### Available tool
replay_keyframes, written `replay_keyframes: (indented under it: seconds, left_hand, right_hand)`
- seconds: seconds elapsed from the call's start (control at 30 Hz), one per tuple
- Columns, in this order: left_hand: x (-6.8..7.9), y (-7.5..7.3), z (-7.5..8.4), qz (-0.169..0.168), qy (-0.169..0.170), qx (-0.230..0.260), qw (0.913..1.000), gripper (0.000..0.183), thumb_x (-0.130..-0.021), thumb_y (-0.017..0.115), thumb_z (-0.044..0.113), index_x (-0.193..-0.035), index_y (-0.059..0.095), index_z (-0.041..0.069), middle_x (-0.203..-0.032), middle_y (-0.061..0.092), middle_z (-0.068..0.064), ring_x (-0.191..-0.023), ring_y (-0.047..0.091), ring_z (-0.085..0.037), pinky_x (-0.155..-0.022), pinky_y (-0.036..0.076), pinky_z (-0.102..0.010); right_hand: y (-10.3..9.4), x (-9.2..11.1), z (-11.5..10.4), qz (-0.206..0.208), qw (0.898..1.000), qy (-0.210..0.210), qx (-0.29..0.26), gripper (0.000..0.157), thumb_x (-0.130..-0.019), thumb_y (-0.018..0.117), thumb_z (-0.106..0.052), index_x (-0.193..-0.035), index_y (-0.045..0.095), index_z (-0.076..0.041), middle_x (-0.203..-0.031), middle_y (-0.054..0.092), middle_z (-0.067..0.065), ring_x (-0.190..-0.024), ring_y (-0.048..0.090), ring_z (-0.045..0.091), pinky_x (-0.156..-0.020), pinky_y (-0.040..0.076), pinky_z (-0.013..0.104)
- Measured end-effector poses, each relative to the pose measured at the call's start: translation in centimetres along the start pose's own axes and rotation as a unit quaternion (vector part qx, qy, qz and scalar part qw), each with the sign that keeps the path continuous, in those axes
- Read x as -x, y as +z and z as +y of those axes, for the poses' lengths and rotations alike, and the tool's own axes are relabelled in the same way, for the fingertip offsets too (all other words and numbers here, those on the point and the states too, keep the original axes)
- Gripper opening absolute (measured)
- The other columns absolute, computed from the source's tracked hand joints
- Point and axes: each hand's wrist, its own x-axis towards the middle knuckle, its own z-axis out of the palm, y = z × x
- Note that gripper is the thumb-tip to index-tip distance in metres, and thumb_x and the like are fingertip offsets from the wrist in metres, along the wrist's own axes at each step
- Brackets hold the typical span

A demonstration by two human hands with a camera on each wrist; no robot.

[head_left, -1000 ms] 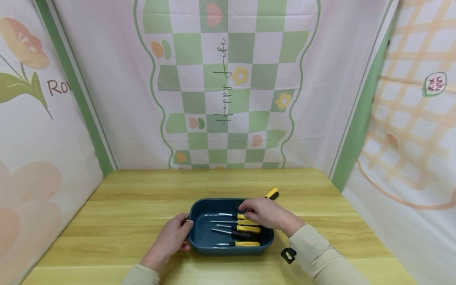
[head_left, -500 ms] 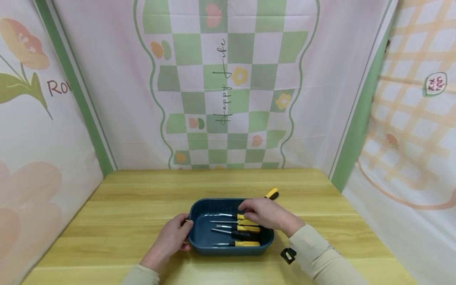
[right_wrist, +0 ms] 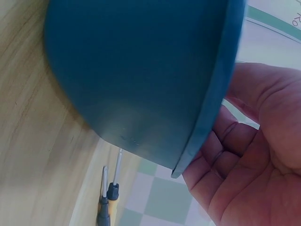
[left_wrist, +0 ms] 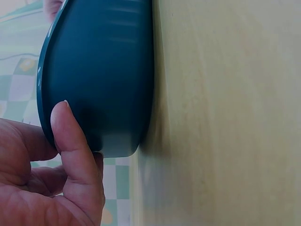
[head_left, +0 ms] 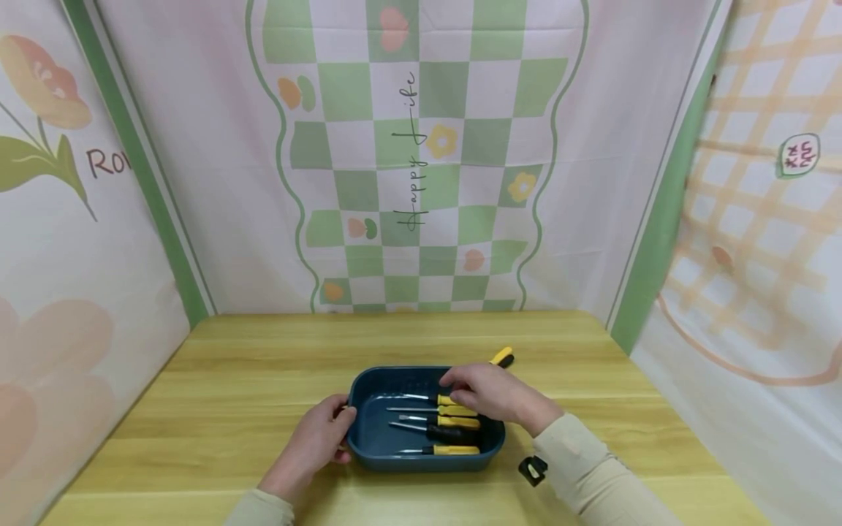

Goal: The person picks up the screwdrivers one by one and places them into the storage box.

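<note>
A dark blue rectangular tray (head_left: 378, 462) stands on the table, holding several screwdrivers with yellow or black handles. My left hand (head_left: 319, 431) grips its left end; in the left wrist view the thumb (left_wrist: 73, 136) lies against the outer wall near the corner. Over the right end of the tray is my right hand (head_left: 496, 394), fingers bent downward inside the rim. Its thumb is close to the yellow handle of the rearmost screwdriver (head_left: 446, 399). The rim hides those fingertips in the right wrist view, so contact with a screwdriver cannot be made out.
Behind the tray lie two more screwdrivers, one with a yellow handle (head_left: 502, 355) and one with a black handle (right_wrist: 104, 212). A small black object (head_left: 532, 471) sits beside the right sleeve. Patterned cloth walls (head_left: 421, 153) enclose the wooden table (head_left: 263, 365).
</note>
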Motion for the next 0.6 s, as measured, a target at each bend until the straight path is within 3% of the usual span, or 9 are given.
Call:
replay_keyframes:
  seconds: [0.3, 0.6]
  left_hand:
    - [0.03, -0.07, 0.09, -0.002, -0.002, -0.001, 1.0, 0.044, -0.109, 0.052, 0.021, -0.146, 0.051, -0.003, -0.096, 0.059, -0.014, -0.063, 0.059, -0.019, -0.056, 0.061, -0.035]
    - [0.01, 0.03, -0.16, 0.001, 0.006, 0.006, 1.0, 0.038, -0.109, 0.052, 0.019, -0.141, 0.055, -0.002, -0.089, 0.057, -0.011, -0.067, 0.058, -0.02, -0.055, 0.06, -0.035]
  right_hand:
    - [0.02, -0.02, 0.09, 0.01, 1.0, -0.003, 0.01, 0.025, -0.103, 0.064, -0.012, -0.127, 0.07, -0.007, -0.098, 0.071, -0.006, -0.078, 0.058, 0.003, -0.075, 0.057, 0.028]
    - [-0.16, 0.02, 0.16, 0.011, 1.0, 0.013, 0.013, 0.026, -0.104, 0.062, -0.013, -0.128, 0.07, -0.008, -0.108, 0.073, -0.003, -0.087, 0.062, 0.007, -0.084, 0.061, 0.035]
